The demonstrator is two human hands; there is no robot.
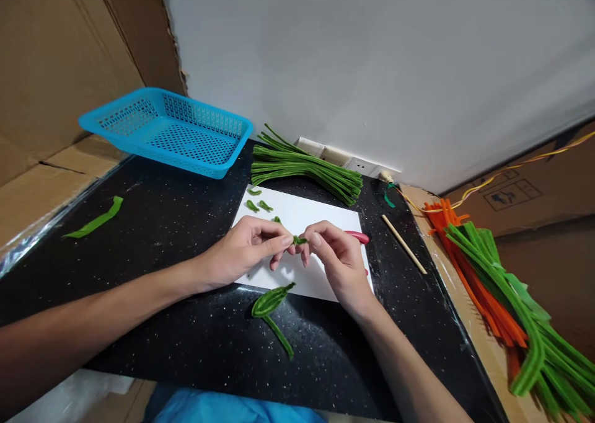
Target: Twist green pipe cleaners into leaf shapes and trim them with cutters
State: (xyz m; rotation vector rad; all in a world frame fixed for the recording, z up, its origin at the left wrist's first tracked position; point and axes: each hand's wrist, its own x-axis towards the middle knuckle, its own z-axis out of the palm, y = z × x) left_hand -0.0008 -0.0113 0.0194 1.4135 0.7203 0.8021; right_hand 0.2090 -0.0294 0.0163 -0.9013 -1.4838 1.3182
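Pale wall, brown cardboard, speckled black tabletop, white wall sockets

Seems to wear creased, bright blue cloth, visible past the near edge of the black surface. Has a bare left hand and right hand, short thumbnails, bare forearms.
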